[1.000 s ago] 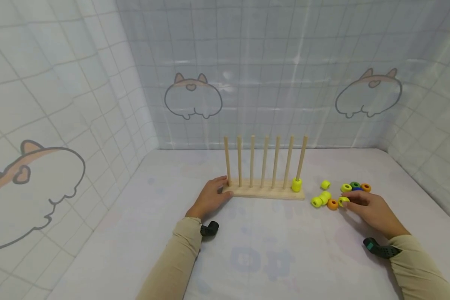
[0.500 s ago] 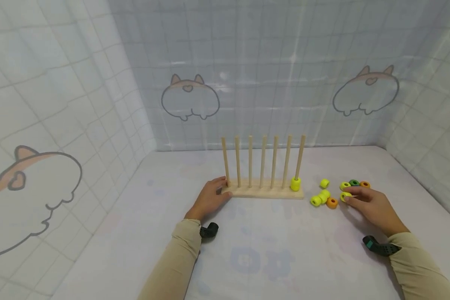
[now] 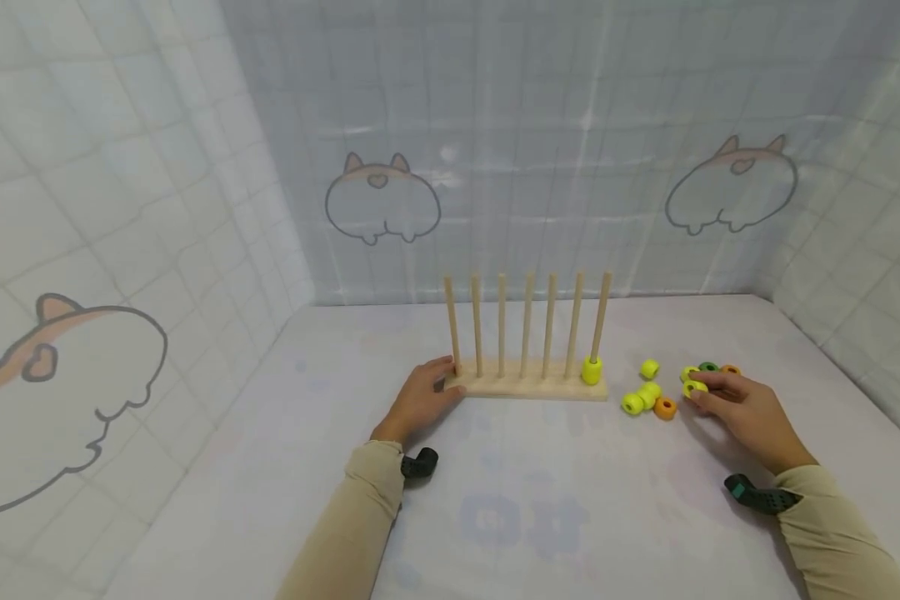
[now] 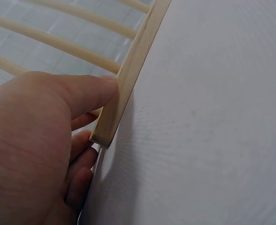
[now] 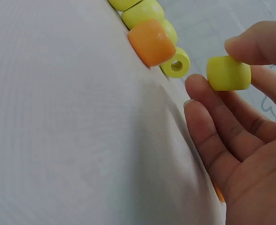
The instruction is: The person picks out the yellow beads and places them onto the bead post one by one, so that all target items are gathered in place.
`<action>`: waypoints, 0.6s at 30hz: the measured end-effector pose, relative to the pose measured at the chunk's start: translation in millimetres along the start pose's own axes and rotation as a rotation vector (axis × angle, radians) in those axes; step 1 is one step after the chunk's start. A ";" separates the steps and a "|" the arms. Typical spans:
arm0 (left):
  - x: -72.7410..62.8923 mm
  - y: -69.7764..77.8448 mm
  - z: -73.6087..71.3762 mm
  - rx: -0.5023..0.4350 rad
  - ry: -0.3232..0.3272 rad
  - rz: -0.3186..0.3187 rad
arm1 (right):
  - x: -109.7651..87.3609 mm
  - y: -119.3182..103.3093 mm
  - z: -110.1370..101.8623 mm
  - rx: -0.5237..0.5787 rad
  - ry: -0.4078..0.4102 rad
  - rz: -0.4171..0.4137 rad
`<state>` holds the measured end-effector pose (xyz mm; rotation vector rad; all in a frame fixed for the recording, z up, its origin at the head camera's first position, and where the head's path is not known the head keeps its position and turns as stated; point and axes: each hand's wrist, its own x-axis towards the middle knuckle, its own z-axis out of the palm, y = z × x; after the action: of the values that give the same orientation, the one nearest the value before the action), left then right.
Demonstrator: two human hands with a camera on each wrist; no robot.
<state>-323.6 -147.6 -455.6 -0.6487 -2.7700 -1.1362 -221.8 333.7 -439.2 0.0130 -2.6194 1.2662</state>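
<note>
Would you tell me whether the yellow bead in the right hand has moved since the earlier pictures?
Yes: in the head view, the held yellow bead has shifted up and right, judged against the nearer orange bead.

The beige-sleeved left forearm slants up from the head view's lower edge; the bare left hand grips, left thumb straight, fingers curled. At lower right, the beige-sleeved right forearm leads to the bare right hand, pinching between right thumb and forefinger.
</note>
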 end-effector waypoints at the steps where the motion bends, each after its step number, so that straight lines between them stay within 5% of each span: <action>1: -0.5 0.4 1.0 -0.004 -0.001 0.000 | -0.2 0.9 -0.6 0.006 0.002 0.002; 18: -0.1 1.4 -0.9 -0.023 -0.016 -0.007 | 0.2 -2.8 0.2 -0.024 0.014 -0.002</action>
<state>-323.0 -147.4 -454.0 -0.6534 -2.7787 -1.1707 -221.8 331.8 -437.1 0.0025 -2.6220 1.2297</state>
